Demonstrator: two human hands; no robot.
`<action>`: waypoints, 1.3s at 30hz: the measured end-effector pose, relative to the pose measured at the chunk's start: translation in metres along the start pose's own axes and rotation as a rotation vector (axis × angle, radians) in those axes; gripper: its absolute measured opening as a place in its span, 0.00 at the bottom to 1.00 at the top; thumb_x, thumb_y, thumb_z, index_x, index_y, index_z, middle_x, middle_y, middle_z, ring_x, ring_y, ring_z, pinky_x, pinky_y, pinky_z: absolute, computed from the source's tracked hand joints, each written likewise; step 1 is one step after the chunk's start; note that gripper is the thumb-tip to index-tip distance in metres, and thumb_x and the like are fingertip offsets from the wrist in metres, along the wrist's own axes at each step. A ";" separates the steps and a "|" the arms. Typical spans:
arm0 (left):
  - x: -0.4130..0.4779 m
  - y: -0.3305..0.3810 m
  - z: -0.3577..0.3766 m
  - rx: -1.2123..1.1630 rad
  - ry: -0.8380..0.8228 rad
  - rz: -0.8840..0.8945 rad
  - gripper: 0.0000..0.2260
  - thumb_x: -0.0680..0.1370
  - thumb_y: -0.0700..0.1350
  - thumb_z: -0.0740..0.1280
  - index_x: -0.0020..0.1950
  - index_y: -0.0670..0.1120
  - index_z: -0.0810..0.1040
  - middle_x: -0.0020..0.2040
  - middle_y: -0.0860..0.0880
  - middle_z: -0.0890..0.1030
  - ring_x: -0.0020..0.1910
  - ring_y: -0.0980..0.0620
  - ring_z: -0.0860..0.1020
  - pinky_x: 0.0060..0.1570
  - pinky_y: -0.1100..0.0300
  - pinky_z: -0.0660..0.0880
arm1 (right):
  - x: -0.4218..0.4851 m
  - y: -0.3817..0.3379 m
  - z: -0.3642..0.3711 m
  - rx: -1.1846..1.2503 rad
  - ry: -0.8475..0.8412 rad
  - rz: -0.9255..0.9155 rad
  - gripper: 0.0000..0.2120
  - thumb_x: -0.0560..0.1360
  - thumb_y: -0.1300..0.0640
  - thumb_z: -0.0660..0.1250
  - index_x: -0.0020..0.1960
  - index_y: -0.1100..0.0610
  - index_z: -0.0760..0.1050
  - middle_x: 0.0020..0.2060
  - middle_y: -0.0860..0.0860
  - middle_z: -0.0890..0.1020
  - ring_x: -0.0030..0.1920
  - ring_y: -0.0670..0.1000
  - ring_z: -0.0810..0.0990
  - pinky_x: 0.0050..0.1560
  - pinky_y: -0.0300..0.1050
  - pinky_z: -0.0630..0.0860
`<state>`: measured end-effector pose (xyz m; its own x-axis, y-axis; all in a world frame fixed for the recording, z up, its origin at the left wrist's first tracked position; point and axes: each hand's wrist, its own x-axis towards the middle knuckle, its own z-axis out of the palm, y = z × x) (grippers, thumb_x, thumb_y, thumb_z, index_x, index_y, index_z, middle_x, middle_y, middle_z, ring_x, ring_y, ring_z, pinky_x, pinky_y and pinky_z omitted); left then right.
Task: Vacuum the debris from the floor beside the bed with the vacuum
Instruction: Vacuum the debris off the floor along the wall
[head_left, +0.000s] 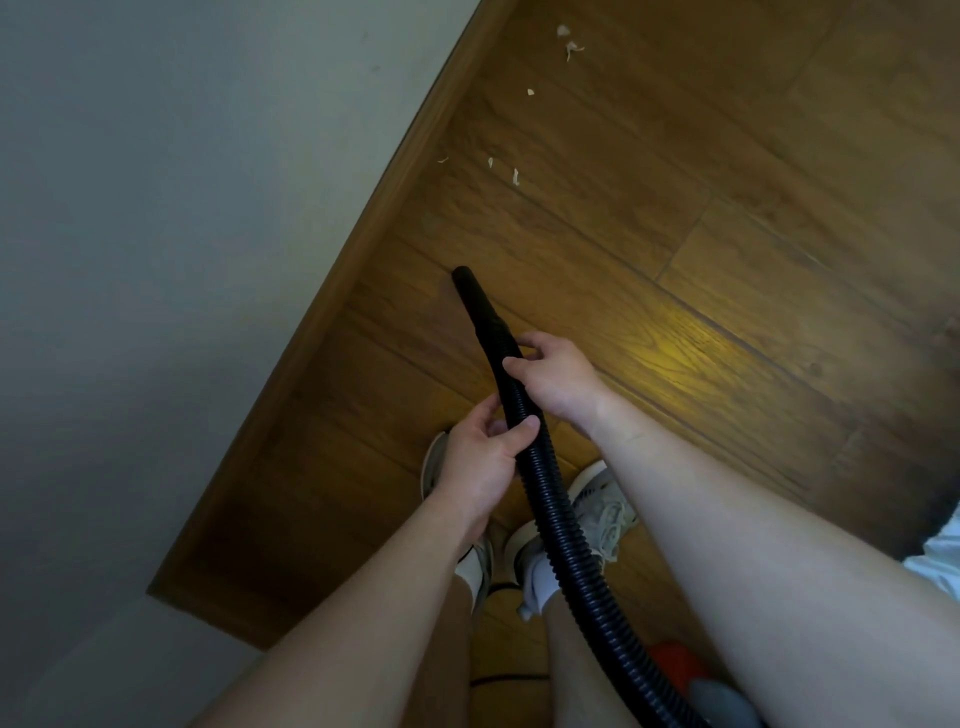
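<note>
Brown wood-plank floor (675, 234) runs beside the wooden side rail (332, 332) of the pale-sheeted bed (156, 208) on the left. Pale, flaky scraps of debris (514, 176) lie far up the floor near the rail, well apart from the smooth black nozzle (470, 296), which points at bare boards. Both hands are clamped on the black ribbed vacuum hose (556, 519): the right hand (558, 379) just behind the nozzle, the left hand (480, 467) nearer.

A fast sweep could scatter such light scraps or push them against the rail. The hose trails between the white trainers (602, 514) to the orange-and-grey vacuum body (680, 670), so a step forward could snag a foot.
</note>
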<state>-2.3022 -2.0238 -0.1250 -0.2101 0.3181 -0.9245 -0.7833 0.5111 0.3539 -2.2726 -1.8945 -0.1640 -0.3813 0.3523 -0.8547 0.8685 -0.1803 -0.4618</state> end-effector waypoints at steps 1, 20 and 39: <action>0.001 0.003 0.000 0.000 -0.003 0.003 0.21 0.80 0.39 0.69 0.72 0.51 0.72 0.54 0.48 0.85 0.55 0.50 0.84 0.59 0.52 0.80 | 0.001 -0.002 0.000 0.008 0.002 0.001 0.22 0.80 0.55 0.66 0.73 0.56 0.70 0.55 0.53 0.83 0.51 0.52 0.84 0.56 0.51 0.81; 0.041 0.057 0.023 0.152 -0.101 0.016 0.18 0.79 0.40 0.71 0.61 0.60 0.76 0.53 0.51 0.86 0.55 0.52 0.84 0.61 0.48 0.79 | 0.030 -0.027 -0.046 0.080 0.083 0.035 0.27 0.77 0.56 0.71 0.74 0.53 0.69 0.56 0.53 0.83 0.53 0.52 0.83 0.57 0.48 0.79; 0.071 0.090 0.099 0.191 -0.024 0.015 0.27 0.78 0.38 0.72 0.75 0.51 0.70 0.57 0.39 0.83 0.56 0.42 0.83 0.61 0.46 0.79 | 0.070 -0.027 -0.121 0.096 0.078 0.011 0.24 0.77 0.57 0.70 0.73 0.54 0.71 0.53 0.51 0.83 0.53 0.52 0.82 0.56 0.46 0.77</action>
<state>-2.3295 -1.8759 -0.1449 -0.2048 0.3444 -0.9162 -0.6544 0.6479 0.3898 -2.2844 -1.7537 -0.1822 -0.3428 0.4198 -0.8404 0.8365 -0.2707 -0.4764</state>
